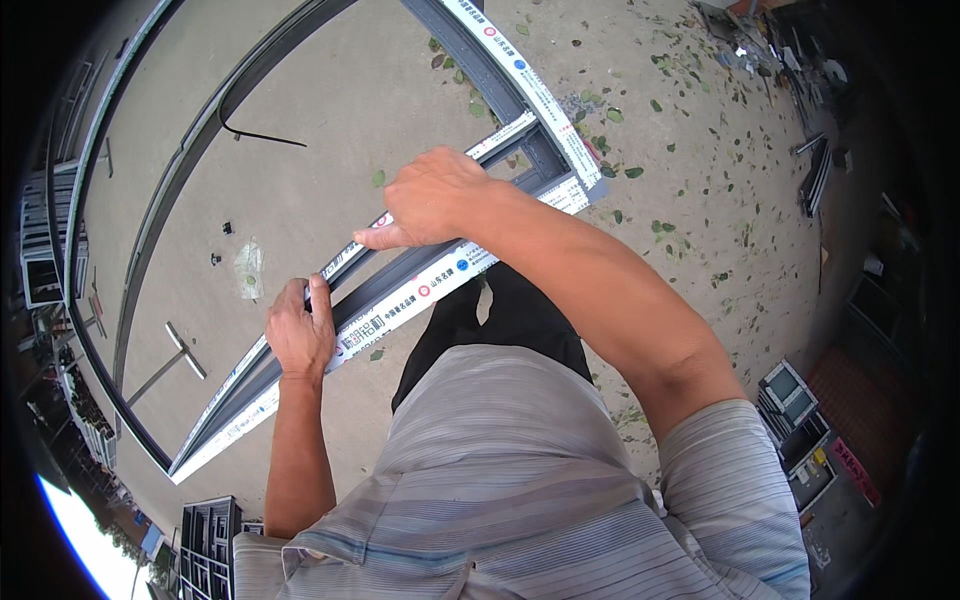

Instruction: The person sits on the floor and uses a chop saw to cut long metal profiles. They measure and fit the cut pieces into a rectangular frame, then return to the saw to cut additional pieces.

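Observation:
A large dark grey window frame [400,300], its faces covered with white printed protective film, lies slanted in front of my body. A narrower film-covered bar [345,262] runs close beside its near rail, with a dark channel between the two. My left hand [301,328] is closed round this bar left of the middle, thumb on top. Farther right, my right hand [437,200] wraps over the same bar, its thumb stretched along it to the left. The right-hand fingertips are hidden beneath the hand. At the right corner [545,155] the bar meets the side rail.
A thin black strip [262,136] curls off a long dark rail inside the frame. On the concrete ground lie a T-shaped metal piece [186,350], a clear plastic scrap [249,267] and scattered leaves [668,232]. Stacked frames [208,545] stand lower left; more [795,420] lie at right.

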`<action>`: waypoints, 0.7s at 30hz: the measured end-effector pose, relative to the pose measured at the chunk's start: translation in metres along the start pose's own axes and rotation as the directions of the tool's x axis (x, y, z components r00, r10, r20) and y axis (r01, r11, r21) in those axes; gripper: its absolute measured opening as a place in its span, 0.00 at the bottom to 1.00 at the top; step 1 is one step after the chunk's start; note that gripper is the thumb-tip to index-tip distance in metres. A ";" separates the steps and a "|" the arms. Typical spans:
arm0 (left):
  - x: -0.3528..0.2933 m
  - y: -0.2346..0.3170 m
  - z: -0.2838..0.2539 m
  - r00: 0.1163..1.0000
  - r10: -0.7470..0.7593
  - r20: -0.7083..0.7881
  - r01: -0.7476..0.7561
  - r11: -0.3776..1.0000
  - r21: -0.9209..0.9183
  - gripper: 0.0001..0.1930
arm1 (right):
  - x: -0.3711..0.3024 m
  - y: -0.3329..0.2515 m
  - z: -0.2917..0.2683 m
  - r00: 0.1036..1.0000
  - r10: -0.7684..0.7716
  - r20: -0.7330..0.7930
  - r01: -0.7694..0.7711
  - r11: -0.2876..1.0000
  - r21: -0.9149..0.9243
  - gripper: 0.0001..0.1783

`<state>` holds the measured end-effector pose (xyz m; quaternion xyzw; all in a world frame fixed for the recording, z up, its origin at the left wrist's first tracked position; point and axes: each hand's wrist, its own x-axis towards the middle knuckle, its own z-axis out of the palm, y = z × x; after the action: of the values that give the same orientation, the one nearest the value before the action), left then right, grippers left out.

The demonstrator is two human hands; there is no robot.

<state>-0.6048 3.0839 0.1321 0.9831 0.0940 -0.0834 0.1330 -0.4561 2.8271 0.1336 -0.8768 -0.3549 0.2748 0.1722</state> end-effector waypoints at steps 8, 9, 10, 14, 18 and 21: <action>0.018 -0.006 -0.060 0.985 0.105 0.136 -0.097 0.993 -0.063 0.35 | -0.011 -0.023 -0.037 0.984 -0.064 -0.166 0.040 0.989 -0.144 0.49; 0.020 -0.007 -0.070 0.971 0.107 0.212 -0.092 0.993 -0.080 0.36 | -0.016 -0.026 -0.037 0.976 -0.076 -0.202 0.045 0.987 -0.155 0.49; 0.023 -0.007 -0.080 0.952 0.111 0.287 -0.086 0.992 -0.096 0.37 | -0.022 -0.029 -0.037 0.967 -0.087 -0.238 0.048 0.985 -0.166 0.48; 0.025 -0.014 -0.092 0.871 0.115 0.478 -0.025 0.981 -0.191 0.40 | -0.040 -0.034 -0.022 0.923 -0.103 -0.370 0.049 0.987 -0.152 0.43; 0.019 0.023 -0.100 0.865 0.199 0.461 -0.172 0.980 -0.099 0.39 | -0.065 -0.022 -0.017 0.851 -0.093 -0.517 0.047 0.994 -0.102 0.40; 0.016 0.055 -0.098 0.870 0.245 0.427 -0.259 0.966 -0.025 0.33 | -0.092 -0.002 -0.017 0.735 -0.117 -0.667 0.037 0.990 -0.133 0.40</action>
<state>-0.5645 3.0619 0.2360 0.9467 -0.0676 -0.2800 0.1439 -0.5021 2.7608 0.1814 -0.9095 -0.3193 -0.0880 0.2513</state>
